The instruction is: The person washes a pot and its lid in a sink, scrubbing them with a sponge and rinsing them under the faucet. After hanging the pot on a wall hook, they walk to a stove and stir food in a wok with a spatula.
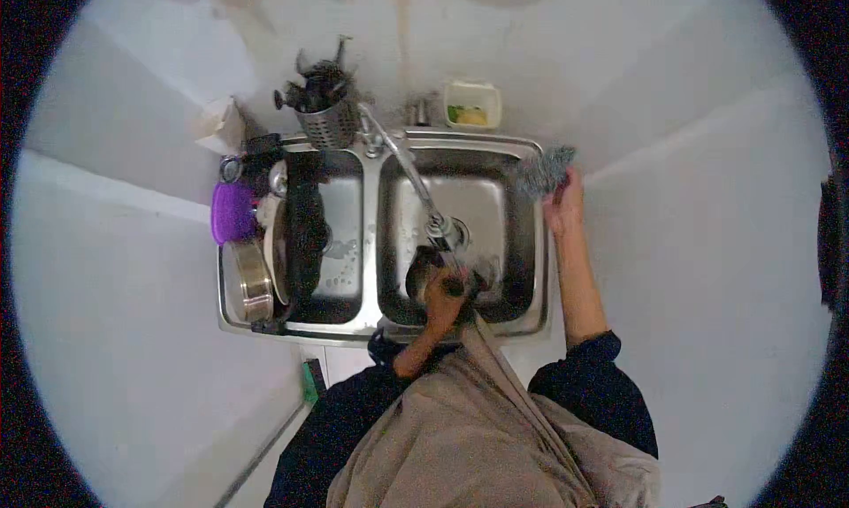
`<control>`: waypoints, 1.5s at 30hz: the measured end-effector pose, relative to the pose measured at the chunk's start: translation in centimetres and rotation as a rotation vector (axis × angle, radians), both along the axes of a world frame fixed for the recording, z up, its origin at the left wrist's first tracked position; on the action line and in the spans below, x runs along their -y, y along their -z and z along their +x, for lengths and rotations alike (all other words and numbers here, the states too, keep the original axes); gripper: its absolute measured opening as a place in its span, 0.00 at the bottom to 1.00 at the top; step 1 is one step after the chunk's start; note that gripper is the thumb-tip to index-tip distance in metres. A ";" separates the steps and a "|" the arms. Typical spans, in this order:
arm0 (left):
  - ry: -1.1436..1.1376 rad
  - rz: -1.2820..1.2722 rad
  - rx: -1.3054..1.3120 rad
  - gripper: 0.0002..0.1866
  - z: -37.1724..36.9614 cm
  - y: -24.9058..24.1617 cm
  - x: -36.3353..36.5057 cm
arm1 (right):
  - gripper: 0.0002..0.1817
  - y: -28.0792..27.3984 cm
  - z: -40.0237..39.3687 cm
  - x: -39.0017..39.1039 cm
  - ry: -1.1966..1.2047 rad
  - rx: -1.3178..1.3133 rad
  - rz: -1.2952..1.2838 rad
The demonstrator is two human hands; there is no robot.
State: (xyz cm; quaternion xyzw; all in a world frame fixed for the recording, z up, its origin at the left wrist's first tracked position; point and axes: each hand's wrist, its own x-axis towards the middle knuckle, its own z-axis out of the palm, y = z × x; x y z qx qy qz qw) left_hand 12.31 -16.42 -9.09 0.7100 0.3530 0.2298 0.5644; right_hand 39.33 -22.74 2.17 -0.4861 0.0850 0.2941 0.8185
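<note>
My left hand (pixel 442 300) is low in the right basin of the steel sink (pixel 372 269), closed on a dark, roundish item (pixel 418 276). My fingers and the shadow hide most of that item, so its exact kind cannot be made out. The tap (pixel 411 168) reaches over this basin, its spout just above my left hand. Beyond the basin's right edge, my right hand (pixel 566 206) is raised and closed on a grey scrubber (pixel 546 172), which is blurred and looks like a scouring pad.
A perforated utensil holder (pixel 329 126) stands behind the sink, left of a pale tub (pixel 472 104) with yellow and green things inside. Along the left side are a purple container (pixel 232 213), a metal pan (pixel 252 282) and a pale plate (pixel 277 247).
</note>
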 end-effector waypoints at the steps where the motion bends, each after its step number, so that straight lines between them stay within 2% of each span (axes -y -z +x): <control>1: 0.040 0.006 -0.056 0.16 0.7 -0.9 0.1 | 0.18 -0.2 -2.4 1.0 0.084 -0.054 -0.014; 3: 0.124 0.033 -0.157 0.17 2.5 -2.3 0.3 | 0.21 0.9 -6.2 3.0 0.160 -0.100 -0.038; 4: 0.189 0.189 -0.185 0.18 3.2 -0.3 0.6 | 0.21 3.5 -7.4 4.3 0.152 -0.095 -0.052; 6: 0.308 0.501 -0.228 0.21 4.6 5.3 1.5 | 0.25 10.3 -9.6 6.5 0.170 0.028 -0.246; 7: 0.270 0.610 -0.230 0.23 5.3 5.4 1.8 | 0.24 10.1 -10.9 6.6 0.158 0.191 -0.359; 10: 0.282 0.006 -0.126 0.21 6.7 -0.2 1.6 | 0.24 6.7 -15.8 3.2 0.088 0.664 -0.698; 11: 0.297 -0.126 -0.040 0.19 6.9 -1.7 1.9 | 0.26 5.8 -16.5 2.4 0.057 0.821 -0.810; 13: 0.322 -0.396 0.122 0.17 6.9 -3.4 2.9 | 0.27 5.1 -15.7 1.5 0.032 0.848 -0.943; 14: 0.397 -0.173 0.115 0.17 6.7 -2.6 2.8 | 0.28 4.9 -15.3 1.1 0.017 0.855 -1.002; 16: 0.526 0.275 0.121 0.18 6.8 -0.1 2.2 | 0.23 4.3 -14.4 0.5 -0.029 0.833 -0.973; 17: 0.496 0.342 0.127 0.19 6.8 2.5 2.5 | 0.22 5.7 -14.1 0.5 -0.075 0.839 -0.999; 19: 0.433 0.480 0.141 0.20 7.2 4.0 2.5 | 0.21 6.1 -13.3 0.1 -0.138 0.799 -1.018; 20: 0.444 0.337 0.005 0.21 7.0 4.7 2.5 | 0.21 6.4 -12.9 0.0 -0.159 0.751 -1.013; 21: 0.453 0.192 -0.131 0.22 6.8 -0.4 2.0 | 0.21 6.4 -12.7 -0.2 -0.179 0.703 -1.009; 22: 0.458 0.043 -0.266 0.23 6.7 -3.5 1.6 | 0.21 5.8 -12.6 -0.2 -0.183 0.697 -0.952; 24: 0.431 0.173 -0.109 0.23 6.5 -2.7 1.5 | 0.22 3.9 -12.4 -0.1 -0.197 0.687 -0.838; 25: 0.415 0.240 -0.030 0.23 6.6 -2.1 1.4 | 0.21 4.2 -12.3 -0.1 -0.174 0.783 -0.769; 27: 0.541 0.117 -0.119 0.24 6.7 -0.5 0.7 | 0.19 5.0 -12.5 0.3 -0.123 0.962 -0.624; 28: 0.608 0.059 -0.159 0.24 6.9 0.2 0.4 | 0.19 4.9 -12.4 0.4 -0.205 0.953 -0.640; 30: 0.620 0.152 -0.015 0.23 7.3 1.2 0.4 | 0.19 4.4 -12.3 0.9 -0.379 0.926 -0.668; 33: 0.542 0.228 0.040 0.20 7.9 2.6 0.8 | 0.19 1.9 -11.4 -0.4 -0.365 0.809 -0.744; 35: 0.437 0.261 0.044 0.18 8.5 2.7 1.3 | 0.20 3.4 -11.4 -0.6 -0.194 0.898 -0.905; 36: 0.374 0.275 0.050 0.17 8.6 1.1 1.7 | 0.20 4.1 -11.7 -0.6 -0.106 0.941 -0.989; 40: 0.215 0.300 0.046 0.18 8.3 0.6 2.5 | 0.22 4.7 -12.5 0.1 0.132 0.672 -0.859; 42: 0.186 0.524 0.048 0.19 8.2 0.5 2.3 | 0.20 3.9 -12.2 0.7 0.203 0.495 -0.694; 43: 0.173 0.636 0.052 0.20 8.3 0.3 2.1 | 0.15 2.7 -12.3 0.4 0.273 0.495 -0.568; 45: 0.233 0.616 0.062 0.21 8.6 0.2 1.7 | 0.17 2.7 -11.8 0.9 0.235 0.514 -0.619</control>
